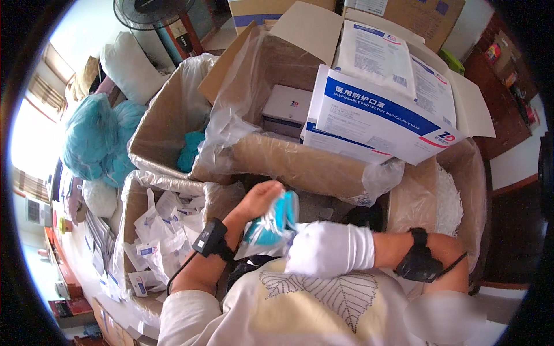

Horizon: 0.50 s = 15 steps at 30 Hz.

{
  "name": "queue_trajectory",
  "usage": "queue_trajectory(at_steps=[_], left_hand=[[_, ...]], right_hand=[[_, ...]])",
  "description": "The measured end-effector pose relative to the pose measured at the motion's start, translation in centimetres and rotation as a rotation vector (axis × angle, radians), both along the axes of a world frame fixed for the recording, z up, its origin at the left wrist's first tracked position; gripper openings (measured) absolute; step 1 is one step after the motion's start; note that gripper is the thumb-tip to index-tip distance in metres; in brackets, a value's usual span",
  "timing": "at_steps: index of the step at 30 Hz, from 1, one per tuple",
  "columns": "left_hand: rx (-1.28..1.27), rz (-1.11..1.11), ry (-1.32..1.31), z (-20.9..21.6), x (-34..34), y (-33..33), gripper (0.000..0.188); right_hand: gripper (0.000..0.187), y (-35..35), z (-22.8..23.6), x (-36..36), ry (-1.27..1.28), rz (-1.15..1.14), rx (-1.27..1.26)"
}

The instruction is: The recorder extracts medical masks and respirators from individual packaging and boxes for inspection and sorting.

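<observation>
In front of my chest I hold a teal face mask with a clear plastic bag around its lower part. My bare left hand is closed at the upper left of the mask, its fingertips blurred. A white glove covers my right hand, which closes on the bag and mask from the right; its fingers are partly hidden. To the left, a lined carton holds many small sealed white packets.
A large open carton stands ahead, with printed white mask boxes and flat white packs at its right. Another lined carton has teal masks inside. Teal bundles in clear bags lie at far left; white cords hang at right.
</observation>
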<state>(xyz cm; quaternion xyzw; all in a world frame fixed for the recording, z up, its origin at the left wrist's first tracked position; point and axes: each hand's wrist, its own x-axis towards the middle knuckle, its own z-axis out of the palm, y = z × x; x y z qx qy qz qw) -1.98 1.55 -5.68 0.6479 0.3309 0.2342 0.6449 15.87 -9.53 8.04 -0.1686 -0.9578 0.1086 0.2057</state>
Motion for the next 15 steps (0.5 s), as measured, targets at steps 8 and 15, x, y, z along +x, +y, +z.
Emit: queue_trajectory(at_steps=[8,15], left_hand=[[0.349,0.467,0.072,4.5,-3.3,3.5,0.026],[0.601,0.426,0.147,9.3,-1.3,1.0,0.023]], right_hand=[[0.022,0.0,0.7,0.4,-0.096,-0.127,-0.534],[0.043,4.3,1.0,0.8,0.453,-0.708,-0.446]])
